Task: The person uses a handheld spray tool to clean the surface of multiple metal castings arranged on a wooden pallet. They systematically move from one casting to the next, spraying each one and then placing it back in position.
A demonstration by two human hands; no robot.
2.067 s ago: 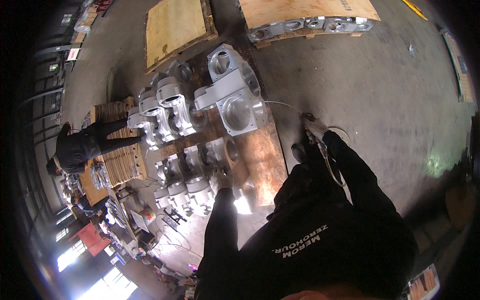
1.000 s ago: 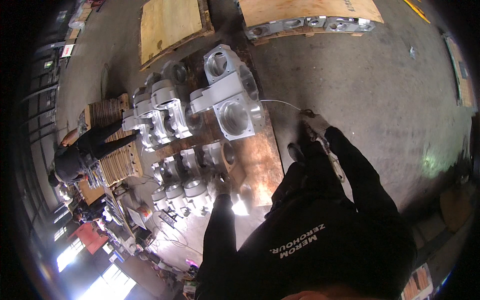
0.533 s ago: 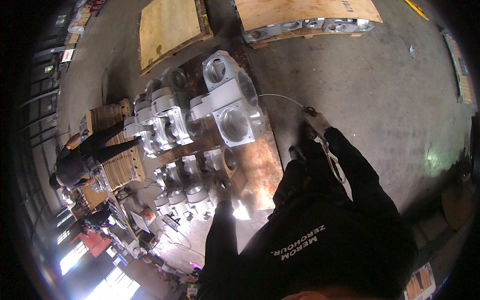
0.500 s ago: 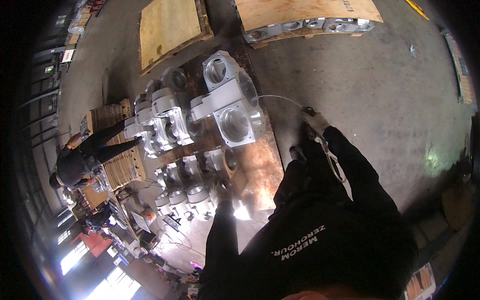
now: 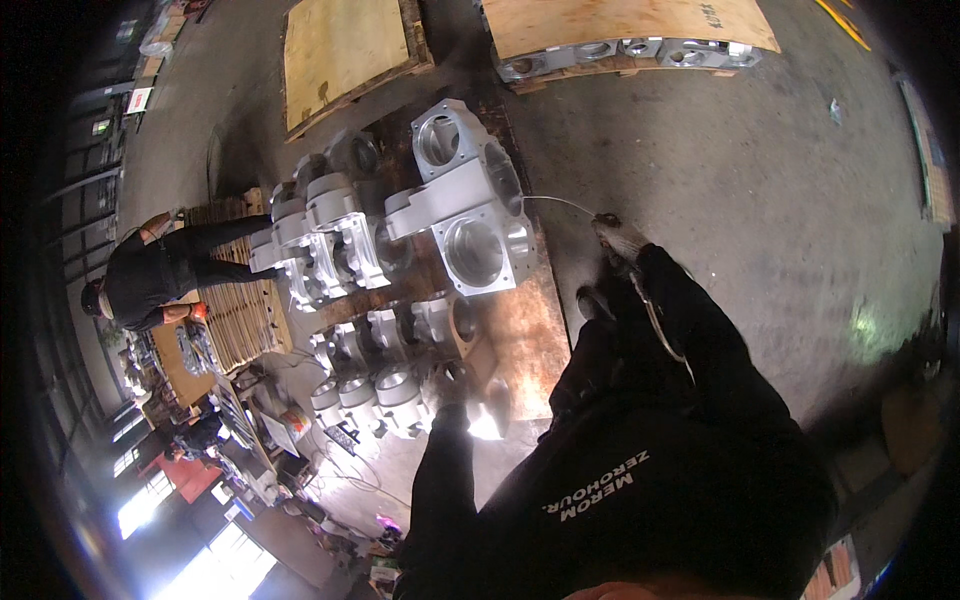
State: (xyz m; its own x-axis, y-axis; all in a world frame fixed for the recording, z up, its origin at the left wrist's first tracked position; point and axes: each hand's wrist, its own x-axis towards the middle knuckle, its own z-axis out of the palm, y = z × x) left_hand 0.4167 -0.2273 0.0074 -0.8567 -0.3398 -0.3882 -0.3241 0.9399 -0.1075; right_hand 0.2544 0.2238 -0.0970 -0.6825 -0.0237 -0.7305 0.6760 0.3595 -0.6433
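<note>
The hose tool (image 5: 607, 220) is to the right of the big metal part (image 5: 462, 185). Its thin pipe (image 5: 560, 201) bends over to the right side of the big metal part, but I can't tell if the tip touches it or goes inside. The right hand (image 5: 625, 240), in a pale glove, is to the right of the big metal part too. Its fingers are curled closed around the hose tool. A pale hose (image 5: 656, 318) hangs from that hand and runs back along the dark sleeve.

The left hand (image 5: 437, 386), also in a glove, is on the near side of the big metal part. It is right up against the near metal parts (image 5: 396, 388). I can't tell how wide its fingers are spread, or if it grips one.

The big metal part is grey, with two large round holes facing up. It sits on a brown board (image 5: 535, 325), which also shows on its near side. More metal parts (image 5: 340, 215) stand close together just to its left. Far to the left of the big metal part, a person (image 5: 150, 270) in dark clothes bends by a stack of brown sheets (image 5: 245, 305). Past its far side is a flat wooden sheet (image 5: 345, 55)
</note>
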